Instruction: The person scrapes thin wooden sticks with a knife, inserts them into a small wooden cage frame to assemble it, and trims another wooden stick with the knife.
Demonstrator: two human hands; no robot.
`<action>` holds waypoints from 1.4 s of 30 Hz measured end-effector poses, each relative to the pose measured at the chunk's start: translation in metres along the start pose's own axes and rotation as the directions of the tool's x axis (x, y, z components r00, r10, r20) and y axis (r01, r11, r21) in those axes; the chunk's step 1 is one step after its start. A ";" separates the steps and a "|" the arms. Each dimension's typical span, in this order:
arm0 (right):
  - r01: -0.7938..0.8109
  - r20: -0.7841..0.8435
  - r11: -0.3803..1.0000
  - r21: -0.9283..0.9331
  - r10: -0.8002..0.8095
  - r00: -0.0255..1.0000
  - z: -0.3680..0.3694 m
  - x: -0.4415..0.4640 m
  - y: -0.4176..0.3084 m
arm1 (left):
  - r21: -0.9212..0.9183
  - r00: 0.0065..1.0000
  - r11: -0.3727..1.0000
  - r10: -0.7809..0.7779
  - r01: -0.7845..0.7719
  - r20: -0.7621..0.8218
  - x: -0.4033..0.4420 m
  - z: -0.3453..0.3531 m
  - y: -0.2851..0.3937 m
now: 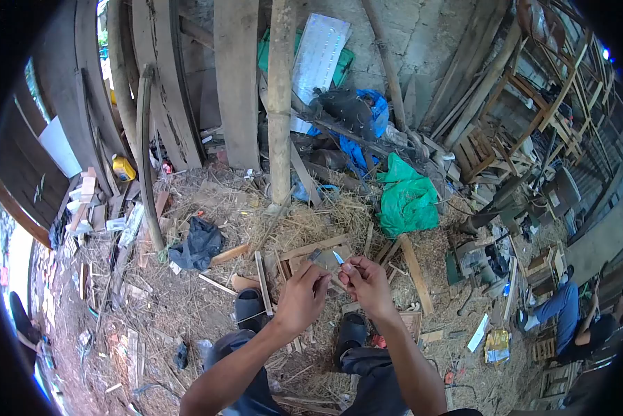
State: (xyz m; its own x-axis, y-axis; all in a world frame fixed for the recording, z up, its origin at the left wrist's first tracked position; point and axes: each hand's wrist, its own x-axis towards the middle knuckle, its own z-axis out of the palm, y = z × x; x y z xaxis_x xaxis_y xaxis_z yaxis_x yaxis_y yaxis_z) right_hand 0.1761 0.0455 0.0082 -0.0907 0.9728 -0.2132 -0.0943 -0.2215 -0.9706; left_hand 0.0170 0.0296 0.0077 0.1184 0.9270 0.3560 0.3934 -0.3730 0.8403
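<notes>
Both hands are raised in front of the body, close together above the gap between the two dark slippers. In my right hand (365,284) the fingers are closed round a small knife, whose pointed blade (338,258) sticks up to the left. My left hand (303,297) is pinched, with a small dark piece (315,254) showing above its fingers; what it is cannot be made out. Between the hands is a narrow gap. Behind and below them lies a wooden frame (318,247) on the straw-covered ground.
A black plastic bag (199,244) and a green sack (407,197) lie farther forward. A bamboo post (280,104) stands ahead. Wood scraps, including a long plank (416,274), litter the ground. At the right edge sits another person (568,312); part of someone shows at far left.
</notes>
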 end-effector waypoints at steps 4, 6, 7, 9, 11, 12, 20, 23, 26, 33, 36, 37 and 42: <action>-0.016 0.091 1.000 -0.012 0.017 0.996 -0.008 -0.005 -0.014 | 0.041 1.000 0.999 0.009 -0.010 0.009 0.000 -0.001 0.006; 0.006 0.194 0.994 -0.112 0.016 0.981 -0.011 -0.008 -0.011 | 0.036 1.000 0.999 0.016 -0.016 0.007 0.001 -0.002 0.003; 0.001 0.201 0.994 -0.107 0.021 0.979 -0.010 -0.008 -0.008 | 0.025 1.000 0.999 0.024 -0.024 0.004 0.000 -0.002 0.001; 0.059 0.200 0.996 -0.066 -0.045 0.979 -0.004 -0.007 -0.002 | 0.028 1.000 0.999 0.022 -0.022 -0.010 0.000 -0.004 -0.001; 0.047 0.170 0.997 -0.059 -0.036 0.985 -0.002 -0.006 -0.009 | 0.029 0.999 0.999 0.035 -0.035 -0.005 0.001 -0.006 -0.002; 0.041 0.159 0.998 -0.051 -0.032 0.987 -0.002 -0.005 -0.010 | 0.018 0.999 0.999 0.040 -0.040 -0.011 0.002 -0.006 -0.002; -0.103 0.174 0.989 0.111 0.082 0.981 -0.013 0.004 -0.008 | 0.038 0.997 0.996 0.076 -0.077 0.015 0.000 -0.002 -0.006; -0.163 0.222 0.977 0.138 0.130 0.966 -0.017 0.003 -0.008 | 0.106 0.997 0.991 0.081 -0.082 0.014 -0.002 -0.001 -0.005; -0.159 0.156 0.981 0.108 0.141 0.978 -0.021 0.003 -0.005 | 0.144 0.993 0.983 0.104 -0.110 0.048 -0.004 0.001 0.001; -0.008 -0.064 0.944 0.329 0.031 0.997 -0.072 0.012 -0.012 | 0.072 0.999 0.997 0.042 -0.040 -0.019 0.001 -0.009 0.005; 0.022 -0.004 0.975 0.221 -0.021 1.000 -0.040 0.000 -0.019 | 0.045 0.999 0.999 0.027 -0.025 -0.036 0.002 -0.006 0.003; 0.057 0.055 0.983 0.174 -0.067 0.996 -0.031 -0.002 -0.021 | 0.074 0.998 0.996 0.047 -0.044 -0.042 0.003 -0.005 0.002; -0.005 0.156 0.994 0.108 -0.012 0.988 -0.014 -0.002 -0.021 | 0.030 0.995 0.995 0.094 -0.093 -0.034 0.003 0.000 0.001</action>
State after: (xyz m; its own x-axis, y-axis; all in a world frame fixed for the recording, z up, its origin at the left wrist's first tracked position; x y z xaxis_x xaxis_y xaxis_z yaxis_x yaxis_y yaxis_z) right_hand 0.1919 0.0495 0.0277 -0.2435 0.9528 -0.1811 -0.2005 -0.2322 -0.9518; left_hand 0.0173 0.0318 0.0099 0.1237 0.8859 0.4471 0.4074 -0.4561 0.7912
